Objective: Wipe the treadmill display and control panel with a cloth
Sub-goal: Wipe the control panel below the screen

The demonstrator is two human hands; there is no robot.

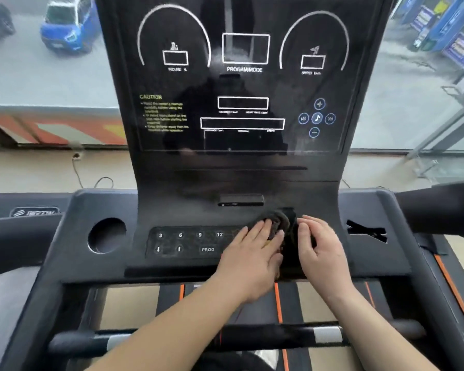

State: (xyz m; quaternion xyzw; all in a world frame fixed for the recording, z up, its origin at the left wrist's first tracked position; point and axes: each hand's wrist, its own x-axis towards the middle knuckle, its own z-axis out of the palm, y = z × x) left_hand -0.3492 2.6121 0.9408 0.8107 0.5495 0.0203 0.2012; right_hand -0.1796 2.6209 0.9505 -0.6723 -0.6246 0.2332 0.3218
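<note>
While both bare forearms are reaching in from the bottom of the view, they are crossing over a black crossbar [225,337] with silver sensor bands, and beyond it the belt deck with orange stripes [277,301] is showing through the frame. The left hand [249,253] is lying flat, fingers extended and slightly spread, pressing down on a dark cloth [275,223] that is bunched on the control panel [188,242]. The right hand [319,245] is curling its fingers, thumb tucked toward the palm, gripping the right side of the same cloth, which is blending into the black surface there. So the cloth is sitting at the middle of the panel, just right of the keys marked 3, 6, 9, 12 and PROG, with both hands touching it. A round cup holder [106,235] is opening to the left of the keys, and a torn patch [367,232] is showing on the console to the right. Just behind the cloth a small black slot [240,200] is jutting out. Farther back, the glossy display [241,76] is rising upright, carrying two arcs, white-outlined boxes, yellow caution text and blue media buttons [316,118]. Past it, through the window, a blue car [67,25] is standing on grey pavement.
</note>
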